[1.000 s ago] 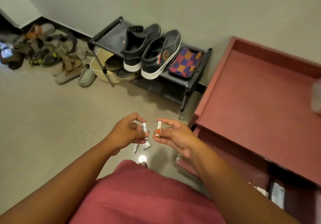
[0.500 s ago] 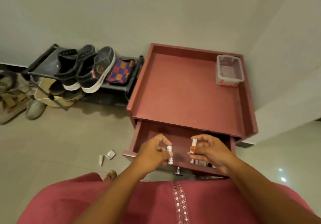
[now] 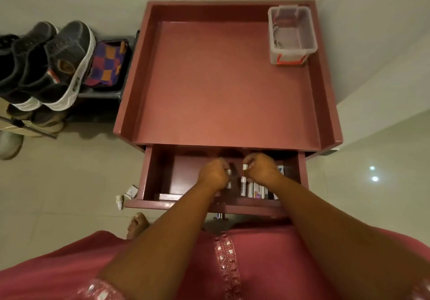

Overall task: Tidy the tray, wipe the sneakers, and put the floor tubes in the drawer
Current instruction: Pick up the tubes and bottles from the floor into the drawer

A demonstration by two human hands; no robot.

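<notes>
Two hands, the left hand and right hand each pinching a small tube, hover inside the open drawer, where a loose grip could tumble one among the tubes stored there, while two more tubes wait on the floor.
</notes>
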